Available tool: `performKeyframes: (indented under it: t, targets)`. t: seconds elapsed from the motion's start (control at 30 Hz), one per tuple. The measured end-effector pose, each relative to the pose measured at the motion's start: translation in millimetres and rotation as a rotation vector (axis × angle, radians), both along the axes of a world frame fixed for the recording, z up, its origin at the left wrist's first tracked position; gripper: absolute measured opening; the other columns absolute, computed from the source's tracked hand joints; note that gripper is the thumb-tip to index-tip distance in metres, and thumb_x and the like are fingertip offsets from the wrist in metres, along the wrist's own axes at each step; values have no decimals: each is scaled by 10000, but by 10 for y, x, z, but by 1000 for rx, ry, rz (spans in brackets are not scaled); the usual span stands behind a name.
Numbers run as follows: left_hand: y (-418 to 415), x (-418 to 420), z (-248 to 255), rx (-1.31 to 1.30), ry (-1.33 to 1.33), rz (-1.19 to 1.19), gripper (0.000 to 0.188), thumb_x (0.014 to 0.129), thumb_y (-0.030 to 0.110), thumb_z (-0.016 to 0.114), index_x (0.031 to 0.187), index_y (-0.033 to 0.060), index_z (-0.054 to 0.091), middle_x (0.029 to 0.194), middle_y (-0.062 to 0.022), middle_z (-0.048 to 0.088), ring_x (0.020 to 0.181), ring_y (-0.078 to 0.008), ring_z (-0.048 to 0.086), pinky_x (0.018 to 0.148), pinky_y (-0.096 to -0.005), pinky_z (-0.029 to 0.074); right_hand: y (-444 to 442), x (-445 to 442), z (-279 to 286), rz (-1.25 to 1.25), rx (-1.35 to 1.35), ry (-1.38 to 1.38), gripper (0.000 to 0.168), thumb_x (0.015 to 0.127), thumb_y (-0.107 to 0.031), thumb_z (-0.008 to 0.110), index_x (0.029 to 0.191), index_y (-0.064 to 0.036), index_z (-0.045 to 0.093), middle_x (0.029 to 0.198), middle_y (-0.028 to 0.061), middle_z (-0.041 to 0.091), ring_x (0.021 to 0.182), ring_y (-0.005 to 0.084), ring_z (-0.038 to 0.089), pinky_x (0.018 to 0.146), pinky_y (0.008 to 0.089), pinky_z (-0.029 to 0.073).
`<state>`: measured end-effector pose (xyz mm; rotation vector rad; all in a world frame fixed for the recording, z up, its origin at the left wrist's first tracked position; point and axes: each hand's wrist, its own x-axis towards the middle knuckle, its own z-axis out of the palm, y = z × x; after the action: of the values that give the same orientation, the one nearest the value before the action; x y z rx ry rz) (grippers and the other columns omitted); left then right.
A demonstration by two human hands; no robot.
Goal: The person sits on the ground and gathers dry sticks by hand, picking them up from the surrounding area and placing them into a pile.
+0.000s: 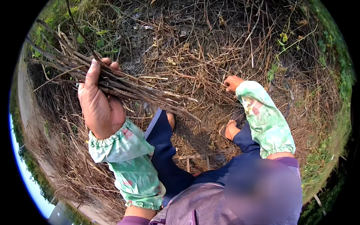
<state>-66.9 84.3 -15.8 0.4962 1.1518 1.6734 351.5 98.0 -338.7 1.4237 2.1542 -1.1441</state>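
Note:
My left hand (98,98) is raised and grips a bundle of thin dry sticks (135,87), its thumb across the top. The sticks slant from upper left to lower right, their ends fanning out at the left. Low at the pile of dry twigs (202,70) on the ground is my right hand (234,83), fingers curled down among the twigs. Its fingertips are partly hidden, so whether it pinches a twig does not show. Green patterned sleeve covers (264,121) are on both forearms.
My feet, one at the right (232,129), rest on twig-strewn ground between navy trouser legs (160,140). Part of a wooden seat frame (194,160) shows below me. More brushwood (81,160) is heaped at the left, beside a pale path (26,92). Green plants (317,174) edge the right.

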Motion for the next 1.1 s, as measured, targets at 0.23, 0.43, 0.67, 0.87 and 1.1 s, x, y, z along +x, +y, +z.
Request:
performKeyframes:
  t: [0.23,0.43,0.67,0.87,1.1]
  targets:
    - [69,-207,-21,24,-26,59,155,975,120,621,1025,-27,624,958,-131,695,855,-234,685,810,-356,575,474,-233,259,-137,386,-290,375,725,-328,816,932,-35,706,936,165,717,916,324,698,784,452,528]
    - [54,-260,-38,45,-141,-80,195,1015,165,554,1087,-4,619,1020,-121,684,935,-238,674,879,-382,556,784,-878,-328,67,631,-787,178,879,-164,621,1000,-102,737,1035,60,701,1030,245,629,860,465,466]
    - [42,-268,-23,55,-274,-143,207,1029,163,516,1146,-2,562,997,-94,633,931,-223,629,880,-390,538,866,-898,-722,139,606,-487,356,910,-178,609,1256,-107,560,1172,67,619,1156,265,529,1017,527,356]
    - [29,-347,-60,64,-265,-139,198,1025,158,522,1115,-3,594,1022,-105,646,954,-235,639,903,-402,536,745,-978,-232,-7,617,-227,293,760,-205,722,1006,-66,648,1061,136,643,1097,309,558,968,456,423]
    - [23,-634,-58,152,-321,-189,197,1016,121,524,1119,-34,587,1052,-136,642,981,-262,636,943,-430,524,612,-145,419,-37,275,-277,285,792,-170,665,985,35,623,992,254,682,983,412,658,850,511,508]
